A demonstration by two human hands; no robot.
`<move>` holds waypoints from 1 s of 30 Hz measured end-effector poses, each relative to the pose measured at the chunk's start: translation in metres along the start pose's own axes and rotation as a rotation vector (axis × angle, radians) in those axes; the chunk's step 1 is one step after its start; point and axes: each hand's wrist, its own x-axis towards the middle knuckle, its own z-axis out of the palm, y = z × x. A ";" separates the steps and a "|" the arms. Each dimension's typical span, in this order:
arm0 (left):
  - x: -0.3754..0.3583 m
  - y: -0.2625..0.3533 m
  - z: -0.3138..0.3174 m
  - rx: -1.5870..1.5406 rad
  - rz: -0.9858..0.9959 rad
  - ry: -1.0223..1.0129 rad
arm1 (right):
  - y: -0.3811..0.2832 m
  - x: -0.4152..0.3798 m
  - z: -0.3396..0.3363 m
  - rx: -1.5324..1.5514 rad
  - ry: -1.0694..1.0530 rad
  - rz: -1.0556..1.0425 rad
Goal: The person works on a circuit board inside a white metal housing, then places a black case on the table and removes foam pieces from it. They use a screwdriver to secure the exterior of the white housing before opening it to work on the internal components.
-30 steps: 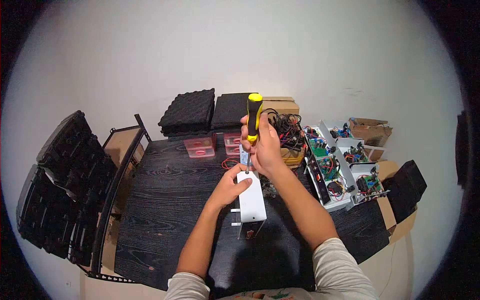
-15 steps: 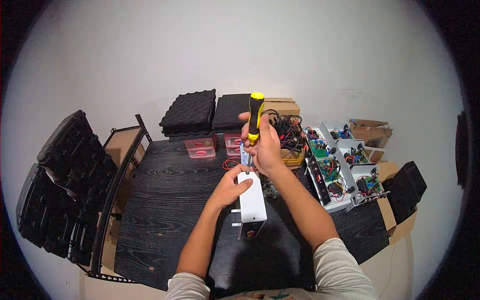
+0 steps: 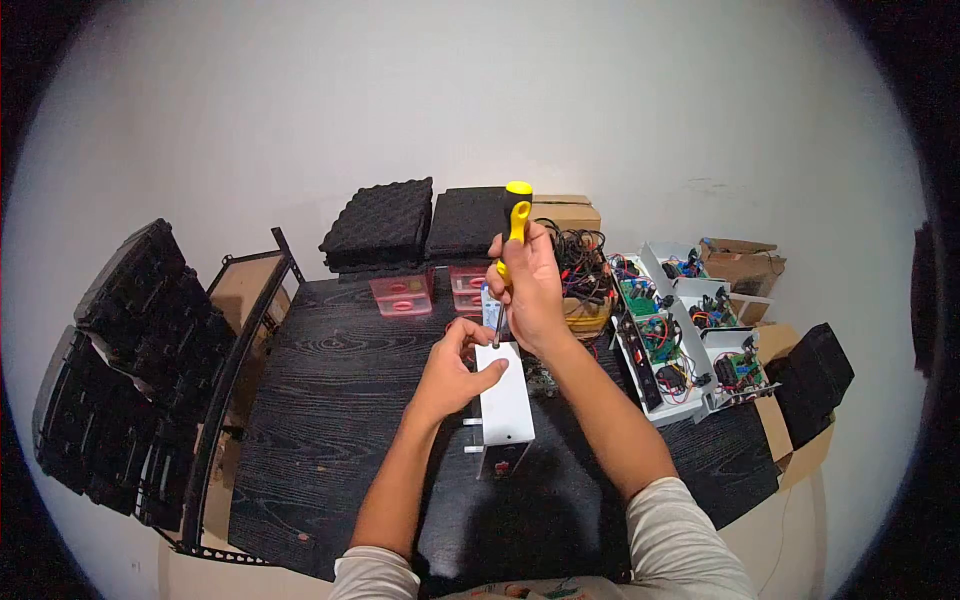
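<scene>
A yellow-and-black screwdriver (image 3: pixel 517 215) stands nearly upright in my right hand (image 3: pixel 533 295), whose fingers wrap round its handle. The shaft points down to the far end of a white box-shaped metal housing (image 3: pixel 505 405), at a spot where a screw would sit; the tip itself is too small to make out. My left hand (image 3: pixel 458 370) grips the far left part of the housing, thumb on its top face and fingers along the far edge. A small dark hole shows near the housing's close end, and two pale tabs stick out from its left side.
On the right of the black table (image 3: pixel 330 430) lie several open white housings (image 3: pixel 690 340) with circuit boards and wires. Tangled black cables (image 3: pixel 578 265) fill a box at the back. Pink-fronted drawers (image 3: pixel 402 295) and black foam pads (image 3: pixel 380 225) stand back left; black cases (image 3: pixel 120 370) stand far left.
The screwdriver handle has turned about its axis, and my right fingers have shifted their grip on it. My left fingers have bent a little more at the far edge; the housing stays in place.
</scene>
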 end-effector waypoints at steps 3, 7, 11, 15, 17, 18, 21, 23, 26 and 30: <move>0.001 0.001 -0.003 0.064 0.032 -0.036 | -0.005 -0.001 0.001 0.079 -0.007 0.104; -0.001 0.018 -0.004 0.158 -0.032 -0.021 | -0.015 -0.003 0.005 0.226 -0.068 0.152; -0.003 0.019 -0.004 0.230 -0.017 0.010 | -0.011 -0.003 0.009 0.120 -0.013 0.057; -0.003 0.021 -0.004 0.282 0.003 0.017 | -0.003 -0.001 -0.002 0.037 -0.106 0.093; -0.004 0.026 -0.003 0.290 -0.037 0.014 | -0.006 0.000 -0.006 0.115 -0.182 0.200; -0.004 0.028 -0.003 0.295 -0.057 0.013 | -0.008 0.000 -0.004 0.156 -0.191 0.218; -0.004 0.021 -0.004 0.305 -0.027 0.018 | -0.014 -0.005 0.009 0.150 -0.106 0.156; -0.004 0.024 -0.004 0.315 -0.013 0.016 | -0.009 -0.005 0.007 0.077 -0.118 0.099; -0.004 0.024 -0.004 0.306 -0.005 0.014 | -0.006 -0.004 0.001 0.082 -0.190 0.165; -0.004 0.025 -0.004 0.309 -0.020 -0.001 | -0.014 -0.006 0.002 0.211 -0.197 0.236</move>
